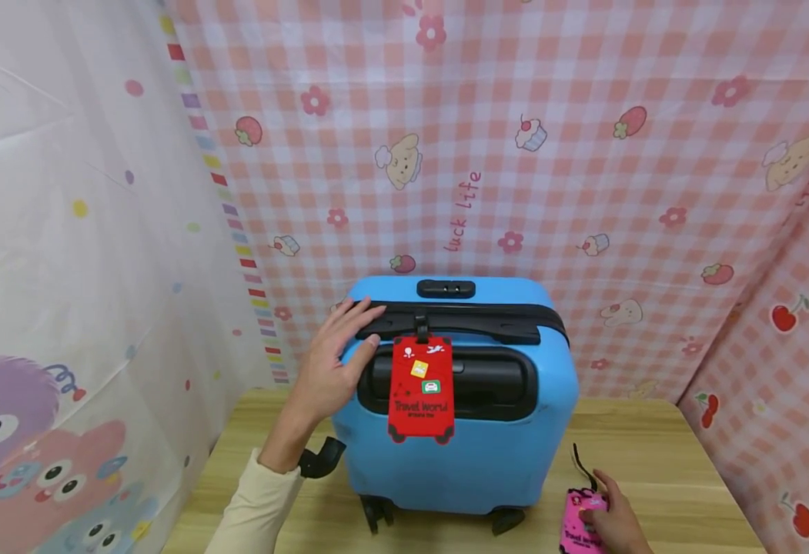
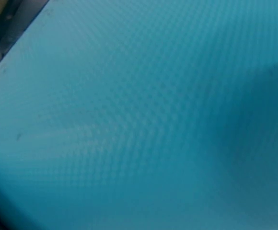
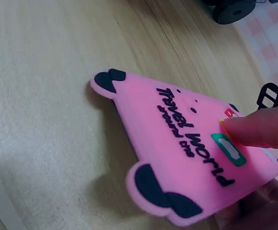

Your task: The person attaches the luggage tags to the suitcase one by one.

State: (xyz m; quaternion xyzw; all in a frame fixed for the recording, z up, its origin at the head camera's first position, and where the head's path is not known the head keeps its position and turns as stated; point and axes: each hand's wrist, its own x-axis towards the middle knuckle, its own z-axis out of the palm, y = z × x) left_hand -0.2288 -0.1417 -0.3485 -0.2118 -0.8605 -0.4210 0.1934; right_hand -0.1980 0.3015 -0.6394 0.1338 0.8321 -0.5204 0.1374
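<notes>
Nearest the head camera, the left grip lies with fingers extended over the blue suitcase, grasping nothing; a red tag hangs just right of it. The suitcase looks stiff and slick, best steadied by its upper edge. Well apart, the right grip pinches a pink tag, strap beside the forefinger.

Left wrist: blue shell fills the view; no grip shows.

Right wrist: thumb above, fingers beneath the pink tag, seemingly light, rubbery, bendable, best held near the strap end.
</notes>
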